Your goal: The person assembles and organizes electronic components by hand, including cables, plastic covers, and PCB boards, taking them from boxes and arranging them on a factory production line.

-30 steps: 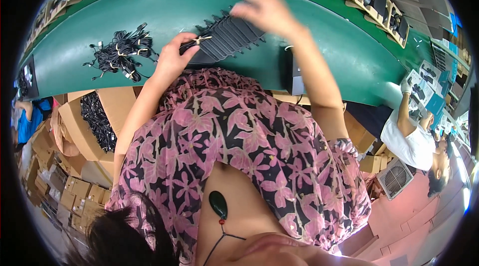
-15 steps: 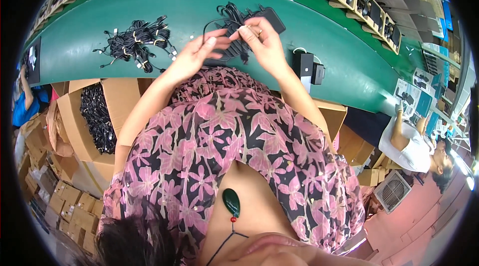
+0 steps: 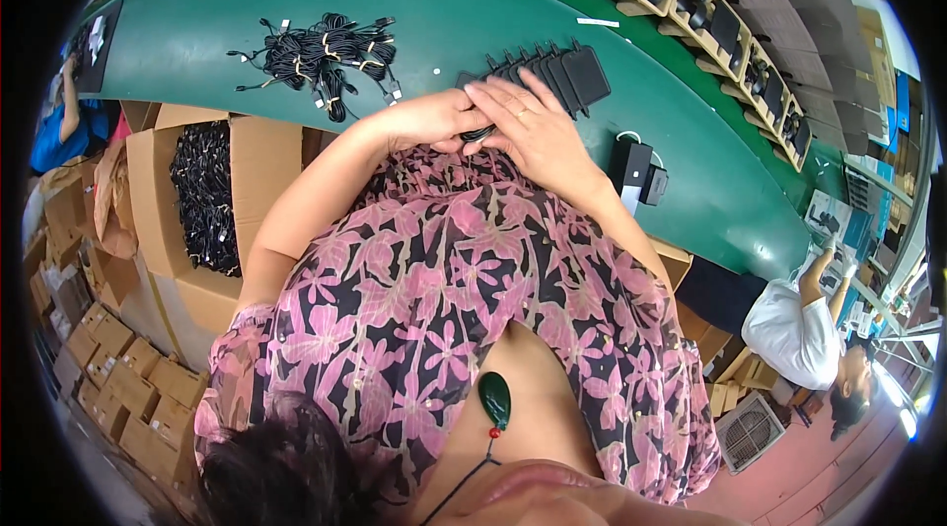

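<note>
My left hand (image 3: 434, 124) and my right hand (image 3: 538, 132) meet at the near edge of the green table. A coiled black cable (image 3: 479, 134) shows between and below them, mostly covered by fingers. The left fingers curl around it, while the right fingers lie across the left ones with the right thumb near the coil. Just beyond the hands, several flat black power adapters (image 3: 584, 75) stand in an overlapping row. To the left lies a pile of black cable bundles (image 3: 330, 53), tied with pale bands.
A cardboard box (image 3: 264, 166) full of black cables stands left below the green table (image 3: 434, 8). A black box-shaped device (image 3: 631, 163) with a white cord sits at right. Wooden trays (image 3: 681, 8) line the far side. A co-worker in white (image 3: 794, 334) sits at right.
My hands have come together over the cable, which was held loosely with its strands hanging among the adapters. The view has shifted, and the adapter row is now less covered.
</note>
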Demonstrator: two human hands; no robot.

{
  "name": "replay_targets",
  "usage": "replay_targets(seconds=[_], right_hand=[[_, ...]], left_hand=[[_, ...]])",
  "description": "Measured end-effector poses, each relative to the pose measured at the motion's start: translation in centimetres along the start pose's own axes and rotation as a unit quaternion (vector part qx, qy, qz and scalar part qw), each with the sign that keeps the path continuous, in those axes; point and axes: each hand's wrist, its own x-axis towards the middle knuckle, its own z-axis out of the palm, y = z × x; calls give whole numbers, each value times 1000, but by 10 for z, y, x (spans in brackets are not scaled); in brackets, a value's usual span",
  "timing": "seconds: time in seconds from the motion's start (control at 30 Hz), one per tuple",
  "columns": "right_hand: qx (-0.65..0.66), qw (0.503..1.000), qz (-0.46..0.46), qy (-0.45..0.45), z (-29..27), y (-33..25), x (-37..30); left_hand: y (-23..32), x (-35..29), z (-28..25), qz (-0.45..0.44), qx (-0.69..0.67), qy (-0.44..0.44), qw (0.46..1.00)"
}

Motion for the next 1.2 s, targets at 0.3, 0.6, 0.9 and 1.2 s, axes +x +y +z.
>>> replay_targets(seconds=[0.3,0.6,0.9,1.2], right_hand=[[13,973,182,144,7,50,-23],[214,774,495,332,-69,181,-40],[-5,789,567,238,-126,284,-37],[-118,740,578,324,-83,363,-31]], left_hand=[[-45,-7,-66,138,367,450,802],[-103,-46,-128,-29,614,543,572],[-75,-14,-56,29,609,415,675],[-109,11,-34,-17,528,397,750]])
